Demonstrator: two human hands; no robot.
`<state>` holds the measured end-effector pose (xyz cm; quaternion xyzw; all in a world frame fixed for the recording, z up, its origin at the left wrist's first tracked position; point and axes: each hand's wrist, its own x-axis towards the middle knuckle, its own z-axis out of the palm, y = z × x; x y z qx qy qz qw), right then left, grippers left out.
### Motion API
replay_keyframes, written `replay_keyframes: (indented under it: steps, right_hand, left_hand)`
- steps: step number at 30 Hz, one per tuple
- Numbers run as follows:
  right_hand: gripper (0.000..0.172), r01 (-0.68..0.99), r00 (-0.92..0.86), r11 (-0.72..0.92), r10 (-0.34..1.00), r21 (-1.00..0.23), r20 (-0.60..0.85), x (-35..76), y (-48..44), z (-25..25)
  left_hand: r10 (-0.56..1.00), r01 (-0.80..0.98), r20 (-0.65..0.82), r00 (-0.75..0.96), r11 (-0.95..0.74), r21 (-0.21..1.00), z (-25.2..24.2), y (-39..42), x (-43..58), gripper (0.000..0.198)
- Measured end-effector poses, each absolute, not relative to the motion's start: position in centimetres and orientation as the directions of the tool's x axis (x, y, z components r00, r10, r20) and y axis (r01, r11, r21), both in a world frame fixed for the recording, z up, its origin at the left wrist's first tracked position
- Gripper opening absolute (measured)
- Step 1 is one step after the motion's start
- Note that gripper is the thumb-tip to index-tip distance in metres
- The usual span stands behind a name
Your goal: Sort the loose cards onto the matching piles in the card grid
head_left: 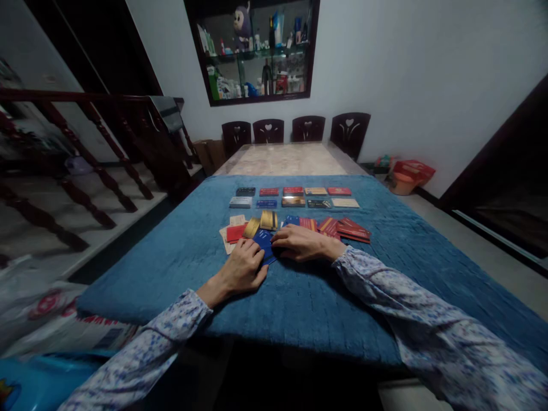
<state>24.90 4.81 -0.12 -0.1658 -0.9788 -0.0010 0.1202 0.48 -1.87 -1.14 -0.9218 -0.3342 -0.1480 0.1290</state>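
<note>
on the blue cloth (166,251), the dark blue cards (266,244) lie between your two hands. your left hand (242,265) rests at their left side with its fingers bent; your right hand (303,242) curls its fingertips at their right edge. whether either hand pinches a card, i cannot tell. gold cards (269,220) lie just beyond, red cards (354,229) spread past your right hand, and two rows of card stacks (293,202) sit farther back.
</note>
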Motion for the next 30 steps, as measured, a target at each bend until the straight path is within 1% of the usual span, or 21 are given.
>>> replay_keyframes:
  steps: [4, 9, 12, 16, 23, 30]
  right_hand:
    - [0.027, 0.289, -0.923, 0.956, 0.289, -0.037, 0.254, 24.9, 5.1, -0.4]
    - [0.02, 0.265, -0.929, 0.963, 0.268, -0.047, 0.254, 25.0, 5.1, 0.1]
    - [0.019, 0.27, -0.93, 0.962, 0.269, -0.034, 0.251, 25.0, 5.0, 0.5]
    - [0.019, 0.267, -0.927, 0.964, 0.263, -0.025, 0.268, 25.0, 5.0, 0.7]
    - [0.026, 0.325, -0.878, 0.945, 0.314, -0.032, 0.361, 25.0, 4.9, 0.5]
    - [0.023, 0.415, -0.822, 0.909, 0.393, -0.04, 0.411, 24.9, 5.5, -0.4]
  left_hand:
    - [0.553, 0.644, 0.39, 0.736, -0.75, -0.152, -1.3, -1.8, 0.4, 0.024]
    - [0.522, 0.614, 0.407, 0.75, -0.777, -0.135, -1.1, -1.6, 0.2, 0.023]
    - [0.511, 0.602, 0.413, 0.754, -0.789, -0.122, -0.9, -1.5, 0.1, 0.023]
    - [0.487, 0.584, 0.457, 0.745, -0.807, -0.092, -0.8, -1.5, -0.1, 0.024]
    - [0.439, 0.572, 0.57, 0.695, -0.817, -0.069, -0.8, -0.8, -0.6, 0.025]
    - [0.431, 0.592, 0.635, 0.641, -0.805, -0.05, -1.6, 0.4, -1.2, 0.023]
